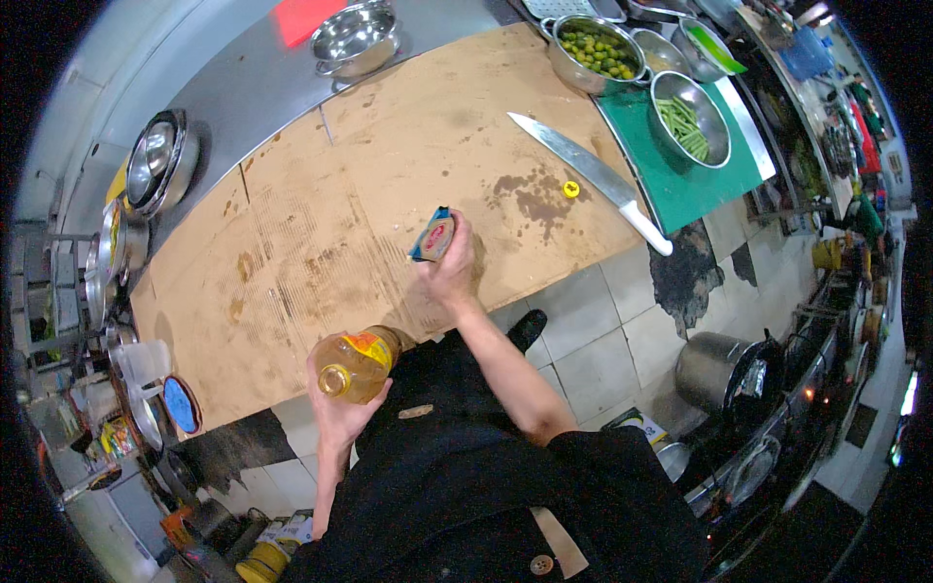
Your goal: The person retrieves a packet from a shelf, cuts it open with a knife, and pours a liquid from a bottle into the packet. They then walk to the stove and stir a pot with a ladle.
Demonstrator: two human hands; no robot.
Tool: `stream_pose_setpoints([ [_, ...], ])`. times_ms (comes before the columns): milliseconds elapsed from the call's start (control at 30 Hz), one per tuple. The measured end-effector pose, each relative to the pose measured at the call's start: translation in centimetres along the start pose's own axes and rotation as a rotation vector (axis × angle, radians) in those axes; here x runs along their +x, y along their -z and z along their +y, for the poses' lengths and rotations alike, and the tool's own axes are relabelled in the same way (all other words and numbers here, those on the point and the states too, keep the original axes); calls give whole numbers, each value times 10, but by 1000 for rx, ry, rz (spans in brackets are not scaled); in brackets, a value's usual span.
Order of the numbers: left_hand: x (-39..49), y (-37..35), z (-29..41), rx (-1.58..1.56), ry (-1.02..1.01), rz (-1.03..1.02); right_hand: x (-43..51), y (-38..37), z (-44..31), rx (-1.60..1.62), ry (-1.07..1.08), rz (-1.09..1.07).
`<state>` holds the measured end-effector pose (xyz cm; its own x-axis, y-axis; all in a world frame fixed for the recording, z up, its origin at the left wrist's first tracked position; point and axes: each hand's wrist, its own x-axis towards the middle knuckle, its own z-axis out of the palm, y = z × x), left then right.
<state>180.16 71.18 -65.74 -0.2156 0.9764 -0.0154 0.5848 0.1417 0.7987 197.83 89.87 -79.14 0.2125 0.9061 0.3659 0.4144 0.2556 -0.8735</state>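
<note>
My left hand is wrapped around a clear plastic bottle of amber liquid, with a yellow and red label; its uncapped mouth points up towards me. In my right hand is a small blue and brown carton bearing writing, held just above the stained cardboard sheet that covers the table. A yellow bottle cap lies beside a dark wet stain to the right. Further right rests a large chef's knife, its white handle towards the near edge.
At the back right stands a steel pot of small green fruits or vegetables. A bowl of cut green beans sits on a green cutting board. Steel bowls line the left side. A large pot stands behind on the right.
</note>
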Motion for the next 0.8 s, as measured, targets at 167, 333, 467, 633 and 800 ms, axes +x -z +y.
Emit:
stream_pose_setpoints([
  [167,23,-3,17,93,-85,-13,10,56,4,-29,46,-249],
  [333,59,-19,30,-46,-140,-85,37,132,-33,-105,424,-422],
  [467,83,-44,41,-108,-269,-144,67,195,-81,-175,561,-618],
  [633,102,-67,64,-109,-459,-166,98,255,-140,-387,615,-862],
  [800,103,-75,87,-129,-523,-208,113,286,-178,-539,600,-948],
])
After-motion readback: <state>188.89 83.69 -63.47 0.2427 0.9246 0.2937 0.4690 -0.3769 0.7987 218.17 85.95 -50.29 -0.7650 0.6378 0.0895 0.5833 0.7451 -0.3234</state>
